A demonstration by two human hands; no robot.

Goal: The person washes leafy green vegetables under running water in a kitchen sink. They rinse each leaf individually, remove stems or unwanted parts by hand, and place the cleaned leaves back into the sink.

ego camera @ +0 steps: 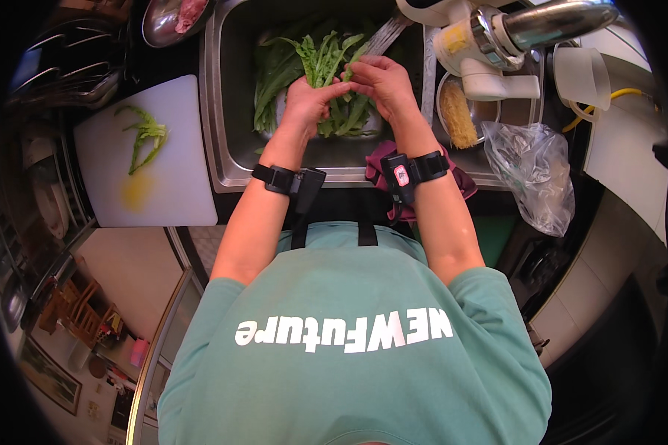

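My left hand (306, 103) grips a bunch of leafy greens (323, 58) over the stainless steel sink (217, 111). Close beside it, my right hand (383, 86) pinches a leaf at the right side of that bunch, thumb and fingertips together. Below and behind both hands, more long green leaves (275, 83) lie in the sink. Water (383, 39) runs down from a spout at the upper right, behind my right hand. A few loose leaf pieces (147, 133) rest on the white cutting board (183, 189) left of the sink.
A metal bowl (156, 28) with raw meat (189, 14) stands at upper left. To the right are the faucet (479, 41), a bowl holding a loofah sponge (457, 117) and a clear plastic bag (534, 178). A maroon cloth (462, 181) hangs over the sink's front edge.
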